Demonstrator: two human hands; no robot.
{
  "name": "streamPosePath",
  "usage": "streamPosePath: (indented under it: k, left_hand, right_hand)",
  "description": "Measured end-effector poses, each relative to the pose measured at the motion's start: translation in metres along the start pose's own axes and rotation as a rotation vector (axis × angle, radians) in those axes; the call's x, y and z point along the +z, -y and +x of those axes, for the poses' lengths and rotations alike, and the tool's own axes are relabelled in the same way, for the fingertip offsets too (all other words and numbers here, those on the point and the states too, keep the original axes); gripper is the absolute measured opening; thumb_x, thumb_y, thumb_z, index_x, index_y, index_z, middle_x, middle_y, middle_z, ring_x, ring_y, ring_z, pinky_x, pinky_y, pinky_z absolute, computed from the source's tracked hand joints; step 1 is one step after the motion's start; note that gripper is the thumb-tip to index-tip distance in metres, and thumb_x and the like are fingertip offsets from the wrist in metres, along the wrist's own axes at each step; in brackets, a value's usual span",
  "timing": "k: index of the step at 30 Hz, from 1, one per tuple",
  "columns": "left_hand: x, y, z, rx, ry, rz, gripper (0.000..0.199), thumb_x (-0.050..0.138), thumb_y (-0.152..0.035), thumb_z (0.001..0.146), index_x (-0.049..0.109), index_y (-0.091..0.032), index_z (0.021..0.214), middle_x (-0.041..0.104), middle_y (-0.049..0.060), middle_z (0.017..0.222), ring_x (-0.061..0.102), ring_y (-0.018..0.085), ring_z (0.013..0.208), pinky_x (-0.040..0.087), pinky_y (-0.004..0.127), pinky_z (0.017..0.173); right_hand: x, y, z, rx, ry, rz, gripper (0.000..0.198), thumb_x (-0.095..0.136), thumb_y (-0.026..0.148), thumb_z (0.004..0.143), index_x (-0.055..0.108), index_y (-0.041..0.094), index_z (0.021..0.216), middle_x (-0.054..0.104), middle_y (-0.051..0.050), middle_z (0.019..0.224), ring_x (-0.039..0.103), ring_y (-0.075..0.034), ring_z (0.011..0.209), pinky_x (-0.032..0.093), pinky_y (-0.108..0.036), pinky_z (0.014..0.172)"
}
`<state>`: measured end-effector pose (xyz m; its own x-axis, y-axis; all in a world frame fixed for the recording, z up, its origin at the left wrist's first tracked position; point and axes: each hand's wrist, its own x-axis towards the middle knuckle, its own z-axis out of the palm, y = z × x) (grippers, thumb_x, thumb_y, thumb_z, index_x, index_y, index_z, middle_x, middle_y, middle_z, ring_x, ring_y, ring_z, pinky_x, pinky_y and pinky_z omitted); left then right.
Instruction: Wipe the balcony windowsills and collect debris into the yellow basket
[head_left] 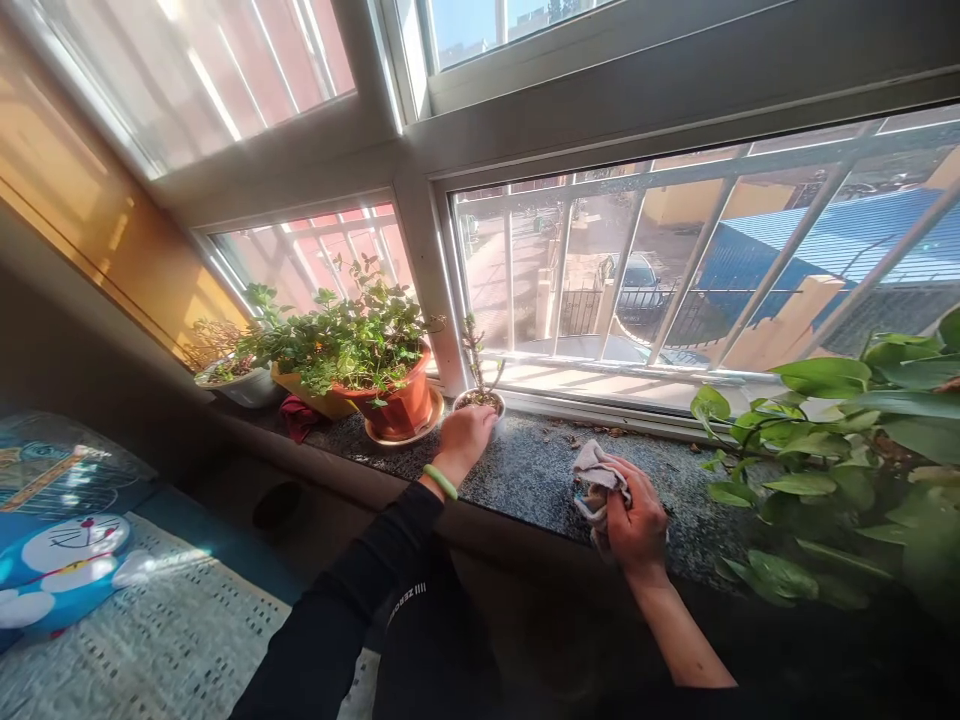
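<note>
Speckled stone-look finish, slightly rough, is seen on the sill (529,492) at 5 o'clock. Crumpled matt fabric is noted for the cloth (595,462) at 4; smooth, plastic-looking walls, for the orange pot (403,407) at 8. Glossy leaves (821,378) are seen at 3, smooth metal-looking bars (694,270) at 2.

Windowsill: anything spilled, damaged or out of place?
Yes: small brown bits lie scattered on the speckled windowsill along the window frame, beyond the cloth in the right hand. They look like stray debris, perhaps dry leaf or soil; too small to tell. Nothing visibly tipped or broken.
</note>
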<state>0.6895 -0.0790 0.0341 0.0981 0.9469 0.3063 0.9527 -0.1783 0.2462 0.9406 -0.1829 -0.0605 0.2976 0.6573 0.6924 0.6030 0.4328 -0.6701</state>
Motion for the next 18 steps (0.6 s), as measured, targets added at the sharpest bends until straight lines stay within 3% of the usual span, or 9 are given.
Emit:
streamPosePath:
  k: [7, 18]
  left_hand:
    - [-0.008, -0.014, 0.009, 0.015, 0.054, 0.103, 0.027, 0.056, -0.038, 0.097, 0.080, -0.026, 0.100, 0.078, 0.007, 0.095, 0.069, 0.022, 0.088, 0.046, 0.030, 0.073]
    - [-0.015, -0.022, 0.012, -0.029, 0.106, 0.192, 0.035, 0.049, -0.037, 0.099, 0.080, -0.023, 0.098, 0.076, 0.011, 0.093, 0.070, 0.024, 0.088, 0.048, 0.032, 0.074]
  right_hand:
    - [-0.002, 0.002, 0.001, -0.004, 0.014, 0.013, 0.026, 0.048, 0.022, 0.093, 0.068, 0.021, 0.109, 0.070, -0.012, 0.120, 0.062, -0.026, 0.118, 0.049, -0.047, 0.102]
    - [0.000, 0.000, 0.001, -0.005, 0.000, 0.034, 0.024, 0.049, 0.022, 0.093, 0.068, 0.021, 0.109, 0.070, -0.011, 0.119, 0.063, -0.026, 0.117, 0.050, -0.048, 0.102]
